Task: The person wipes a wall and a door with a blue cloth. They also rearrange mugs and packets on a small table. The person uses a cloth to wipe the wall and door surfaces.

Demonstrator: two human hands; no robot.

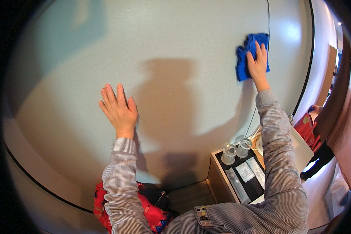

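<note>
A pale wall panel (pixel 175 32) fills most of the head view. My right hand (pixel 258 63) presses a blue cloth (pixel 243 65) flat against it, beside a thin dark vertical seam at the upper right. The fingers spread over the cloth, whose left edge is bunched. Lower and to the left, my left hand (pixel 120 112) lies palm-down on the same panel with fingers apart, holding nothing. A shadow of a head and arm falls on the panel between both hands.
Below my right arm, a wooden cabinet (pixel 218 178) bears a black tray (pixel 253 189) with two glasses (pixel 236 150) and several packets (pixel 245 172). Red patterned fabric (pixel 153 216) lies under my left forearm. Another person (pixel 318 161) stands at the right, near a red bag (pixel 305 130).
</note>
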